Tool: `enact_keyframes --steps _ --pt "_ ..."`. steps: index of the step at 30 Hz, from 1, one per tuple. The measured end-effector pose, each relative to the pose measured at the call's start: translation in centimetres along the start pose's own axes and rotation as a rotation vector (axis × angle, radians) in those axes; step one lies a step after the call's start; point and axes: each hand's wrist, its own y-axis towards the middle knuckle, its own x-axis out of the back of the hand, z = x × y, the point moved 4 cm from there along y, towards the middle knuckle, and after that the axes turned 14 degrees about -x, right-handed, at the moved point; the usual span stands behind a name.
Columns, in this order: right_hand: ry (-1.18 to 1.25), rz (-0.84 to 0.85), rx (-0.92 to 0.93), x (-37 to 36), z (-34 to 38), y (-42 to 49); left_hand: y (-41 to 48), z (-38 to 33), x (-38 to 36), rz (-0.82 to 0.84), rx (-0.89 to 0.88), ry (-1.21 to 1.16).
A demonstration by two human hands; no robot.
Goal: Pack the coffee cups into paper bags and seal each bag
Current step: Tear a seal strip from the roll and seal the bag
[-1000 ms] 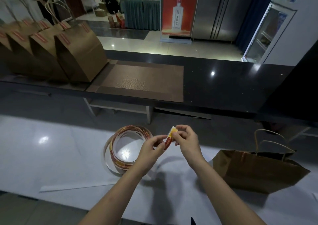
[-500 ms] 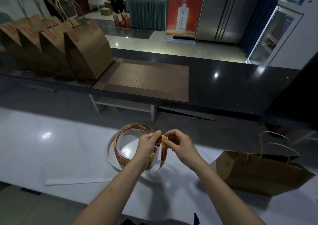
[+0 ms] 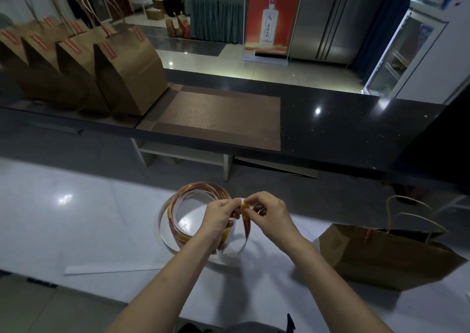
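As the backing strip [image 3: 247,228] has looped free below, left hand [image 3: 220,215] and right hand [image 3: 269,214] pinch the sticker [image 3: 244,206]; it seems nearly peeled for the paper bag [image 3: 376,253] lying on the tabletop [image 3: 76,218]

Bag [image 3: 381,261] crowds rt (lft worktop [image 3: 76,218] free).

A white worktop [image 3: 76,218] lay nearest, its gloss catching an overhead light. Behind it ran a raised black speckled counter [image 3: 356,134] bearing a brown woven placemat [image 3: 216,114]. Past the counter stretched a pale, glossy tiled floor [image 3: 279,75]. At the far side stood a red banner [image 3: 270,14] picturing a white bottle, grey metal doors [image 3: 328,19] to its right, a table skirted in teal cloth [image 3: 218,19] to its left, and a glass-door display fridge [image 3: 404,55] at far right. The room was dim.
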Motion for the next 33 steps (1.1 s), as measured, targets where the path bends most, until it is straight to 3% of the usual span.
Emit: enact_keyframes --steps 9,16,33 --pt "-0.318 -0.203 0.257 0.5 0.1 -0.2 0.7 0.8 -0.3 0.013 0.045 -0.048" --pt "-0.397 -0.300 0.356 1.0 -0.1 -0.3 1.0 1.0 -1.1 0.021 0.053 -0.017" --pt "0.114 -0.156 0.187 4.9 0.7 -1.4 3.7 3.2 2.4 -0.323 0.017 0.121"
